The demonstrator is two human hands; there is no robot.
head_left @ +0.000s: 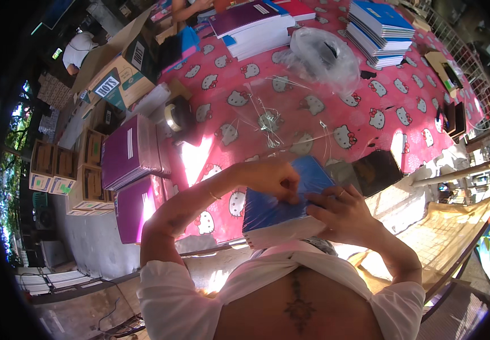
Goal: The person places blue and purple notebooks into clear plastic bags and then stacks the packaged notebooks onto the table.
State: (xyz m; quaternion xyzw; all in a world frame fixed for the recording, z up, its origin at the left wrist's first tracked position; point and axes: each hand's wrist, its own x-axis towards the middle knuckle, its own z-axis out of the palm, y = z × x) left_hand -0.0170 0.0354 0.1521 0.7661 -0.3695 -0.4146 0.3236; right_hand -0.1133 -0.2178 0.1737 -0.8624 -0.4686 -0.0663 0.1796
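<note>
A stack of blue-covered notebooks (pixel 267 212) in shiny clear plastic film lies at the near edge of the table, right in front of me. My left hand (pixel 273 180) rests over its top with the fingers curled in, the tips pinched at the film near the middle of the cover. From the right side my right hand (pixel 344 215) grips the stack, its bent fingers on the cover and its thumb by the near edge. Beyond my hands a loose clear plastic sheet (pixel 267 120) spreads wrinkled over the pink patterned tablecloth (pixel 233 207).
Purple notebook stacks (pixel 121 153) stand at the left edge beside a tape roll (pixel 174 116). A crumpled plastic bag (pixel 324 59), blue notebooks (pixel 378 34) and more purple ones (pixel 250 20) occupy the far side. A dark flat object (pixel 378 173) lies right. Cardboard boxes (pixel 123 71) flank the left; a person (pixel 79 50) is behind.
</note>
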